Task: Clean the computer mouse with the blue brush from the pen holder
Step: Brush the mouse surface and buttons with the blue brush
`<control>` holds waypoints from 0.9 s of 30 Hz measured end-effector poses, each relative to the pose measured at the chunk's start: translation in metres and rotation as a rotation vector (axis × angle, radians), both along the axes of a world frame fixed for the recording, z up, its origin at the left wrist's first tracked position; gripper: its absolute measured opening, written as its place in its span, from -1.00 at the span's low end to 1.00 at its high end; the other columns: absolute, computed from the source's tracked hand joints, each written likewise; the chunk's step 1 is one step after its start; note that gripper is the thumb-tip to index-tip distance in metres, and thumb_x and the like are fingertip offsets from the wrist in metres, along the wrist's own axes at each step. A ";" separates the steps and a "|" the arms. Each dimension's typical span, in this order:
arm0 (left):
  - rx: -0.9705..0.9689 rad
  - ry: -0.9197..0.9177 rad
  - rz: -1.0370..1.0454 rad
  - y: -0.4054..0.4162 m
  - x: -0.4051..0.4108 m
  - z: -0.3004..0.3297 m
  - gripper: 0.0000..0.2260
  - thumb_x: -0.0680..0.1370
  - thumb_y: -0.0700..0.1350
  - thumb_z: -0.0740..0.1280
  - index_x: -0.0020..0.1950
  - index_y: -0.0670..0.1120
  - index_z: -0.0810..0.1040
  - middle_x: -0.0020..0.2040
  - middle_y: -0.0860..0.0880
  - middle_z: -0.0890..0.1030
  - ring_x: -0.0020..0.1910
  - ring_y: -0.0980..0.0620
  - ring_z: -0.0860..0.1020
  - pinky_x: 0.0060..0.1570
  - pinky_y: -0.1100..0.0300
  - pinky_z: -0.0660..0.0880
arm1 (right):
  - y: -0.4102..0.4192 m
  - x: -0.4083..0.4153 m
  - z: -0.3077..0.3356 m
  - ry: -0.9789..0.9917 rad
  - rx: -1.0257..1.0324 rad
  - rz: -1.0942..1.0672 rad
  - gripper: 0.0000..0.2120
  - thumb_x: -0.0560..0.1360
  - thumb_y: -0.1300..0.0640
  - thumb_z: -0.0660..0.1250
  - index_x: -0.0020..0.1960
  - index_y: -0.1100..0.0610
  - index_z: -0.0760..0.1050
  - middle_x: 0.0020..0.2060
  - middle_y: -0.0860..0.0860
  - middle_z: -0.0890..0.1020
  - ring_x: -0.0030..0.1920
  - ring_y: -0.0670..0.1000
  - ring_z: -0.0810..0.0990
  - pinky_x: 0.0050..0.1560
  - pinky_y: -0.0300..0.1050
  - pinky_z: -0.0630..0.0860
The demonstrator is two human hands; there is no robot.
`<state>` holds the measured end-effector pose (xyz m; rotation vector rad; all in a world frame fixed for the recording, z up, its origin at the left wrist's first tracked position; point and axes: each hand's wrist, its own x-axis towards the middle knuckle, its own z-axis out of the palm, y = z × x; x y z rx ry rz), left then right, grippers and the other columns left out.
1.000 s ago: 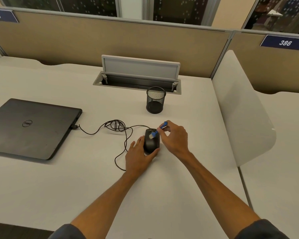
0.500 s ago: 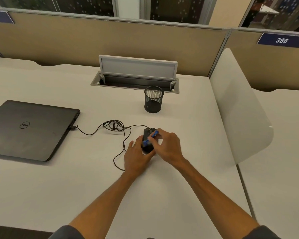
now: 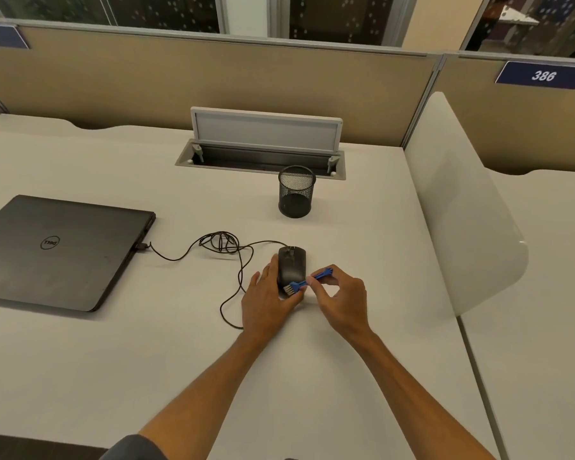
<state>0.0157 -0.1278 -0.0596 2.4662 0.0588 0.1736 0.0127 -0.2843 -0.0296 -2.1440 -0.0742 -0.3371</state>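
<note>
1. White desk (image 3: pixel 80 360) surface fills the near ground, with both bare forearms reaching forward over it.
2. Left hand (image 3: pixel 266 307) lies flat with fingers together, pressed against the left side of the black mouse (image 3: pixel 291 267).
3. Right hand (image 3: pixel 342 303) pinches the blue brush (image 3: pixel 309 282) between thumb and fingertip. The brush's long axis runs low-left to upper-right, its pale bristles pointing left onto the mouse's near end.
4. The mouse's long axis runs away from the person, cable end far. Its cable (image 3: pixel 219 244) loops left to a closed dark laptop (image 3: pixel 54 250).
5. Further back stands a black mesh pen holder (image 3: pixel 296 190), upright, well apart from the mouse.
6. Behind it, an open cable hatch (image 3: pixel 263 141) sits before the tan partition (image 3: pixel 213 74).
</note>
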 end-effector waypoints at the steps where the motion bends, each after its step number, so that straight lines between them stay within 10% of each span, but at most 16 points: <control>1: 0.014 0.000 0.000 0.000 0.000 0.000 -0.22 0.41 0.38 0.23 0.50 0.00 0.13 0.27 0.03 0.49 0.21 -0.03 0.42 0.08 0.01 0.48 | 0.000 0.000 0.000 0.000 0.010 -0.007 -0.83 0.42 -0.09 0.42 -0.11 0.00 0.58 -0.25 -0.16 0.67 -0.21 -0.20 0.63 -0.14 -0.13 0.61; 22: 0.016 -0.012 0.012 0.000 0.002 -0.004 -0.25 0.36 0.33 0.35 0.41 -0.02 0.23 0.20 0.03 0.51 0.07 0.05 0.45 -0.05 0.19 0.44 | -0.023 0.013 0.005 -0.041 0.042 -0.058 -0.84 0.43 -0.06 0.42 -0.05 -0.02 0.57 -0.17 -0.19 0.66 -0.19 -0.20 0.62 -0.09 -0.36 0.54; 27: 0.014 -0.022 0.011 0.000 0.002 -0.007 -0.26 0.36 0.34 0.34 0.40 -0.02 0.24 0.17 0.01 0.52 0.05 0.04 0.46 -0.03 0.13 0.48 | -0.017 0.021 0.002 0.074 0.080 -0.044 -0.87 0.43 -0.03 0.43 -0.10 0.00 0.57 -0.22 -0.19 0.66 -0.20 -0.11 0.64 -0.13 -0.10 0.62</control>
